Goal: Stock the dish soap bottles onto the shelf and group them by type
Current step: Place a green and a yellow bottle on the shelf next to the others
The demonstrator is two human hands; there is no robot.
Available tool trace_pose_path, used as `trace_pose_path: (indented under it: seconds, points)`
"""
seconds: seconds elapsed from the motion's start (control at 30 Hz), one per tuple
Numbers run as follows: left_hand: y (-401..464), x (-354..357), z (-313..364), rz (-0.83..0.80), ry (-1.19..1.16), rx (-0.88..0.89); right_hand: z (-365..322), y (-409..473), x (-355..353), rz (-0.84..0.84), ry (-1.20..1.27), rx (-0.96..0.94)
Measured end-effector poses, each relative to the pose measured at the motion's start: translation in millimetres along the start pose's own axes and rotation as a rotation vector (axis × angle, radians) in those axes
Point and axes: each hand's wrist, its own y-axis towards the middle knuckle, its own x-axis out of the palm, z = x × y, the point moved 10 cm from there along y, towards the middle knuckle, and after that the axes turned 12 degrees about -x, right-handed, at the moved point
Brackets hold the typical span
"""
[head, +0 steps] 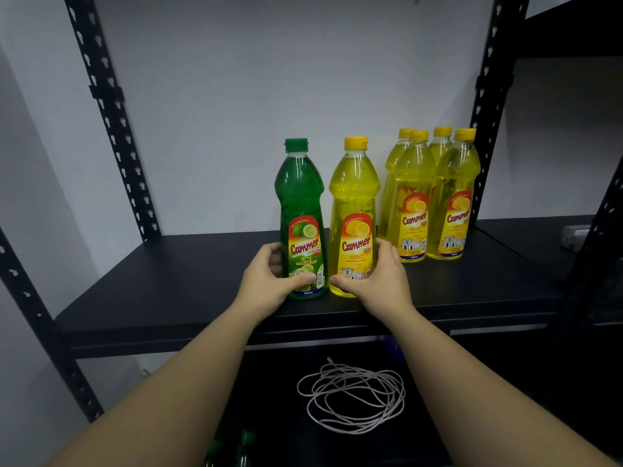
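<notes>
A green lime dish soap bottle (301, 203) and a yellow lemon dish soap bottle (354, 203) stand upright side by side near the front of the black shelf (168, 278). My left hand (269, 281) grips the base of the green bottle. My right hand (377, 281) grips the base of the yellow one. Several more yellow lemon bottles (435, 193) stand grouped at the back right of the same shelf.
Black perforated uprights (111, 123) frame the shelf on both sides. On the lower shelf lies a coiled white cable (350, 396). Green bottle caps (247, 438) show at the bottom edge. A small grey object (576, 235) sits on the neighbouring shelf at right.
</notes>
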Motion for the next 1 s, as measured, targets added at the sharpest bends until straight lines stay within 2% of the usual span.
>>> trace_pose_path:
  seconds: [0.43,0.77,1.0]
  points:
    - [-1.0,14.1,8.3,-0.083,-0.015,-0.023,13.6,3.0,-7.1,0.033,0.01,0.067]
    - [3.9,66.7,22.3,-0.135,0.017,-0.01,42.7,3.8,-52.3,0.034,-0.037,0.096]
    - [4.6,73.8,21.7,-0.141,0.039,-0.022,69.9,2.0,-91.2,0.069,-0.102,0.137]
